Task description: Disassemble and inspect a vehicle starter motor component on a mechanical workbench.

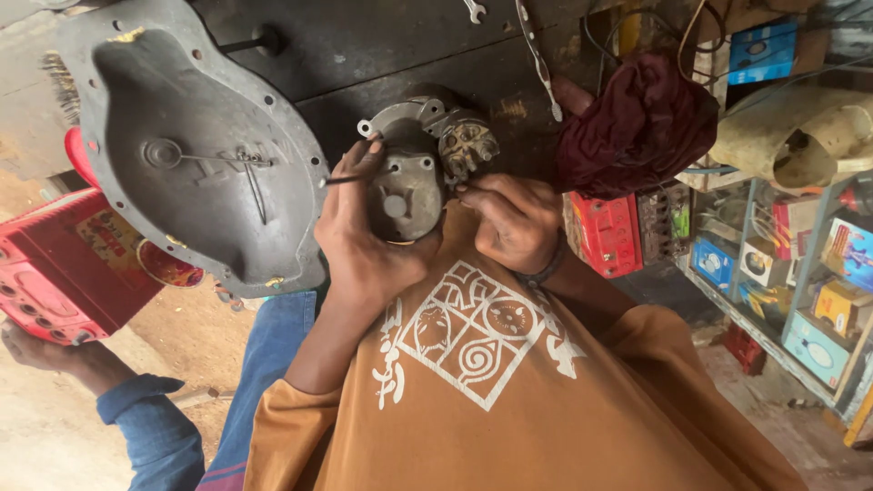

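A grey metal motor housing (406,186) with a round toothed end piece (468,145) is held up against my chest, over a dark workbench (364,45). My left hand (364,241) wraps around its lower left side from below. A thin dark rod (341,180) sticks out to the left between that hand's fingers. My right hand (514,218) grips the housing's right side, its fingertips pressed just under the toothed piece. My brown printed shirt fills the lower part of the view.
A large grey cast metal cover (200,155) lies at the left. Another person's hand (36,350) in a blue sleeve rests by a red battery case (55,273). A dark red cloth (637,127), a second red battery (605,232) and shelves of boxes (800,273) are at the right.
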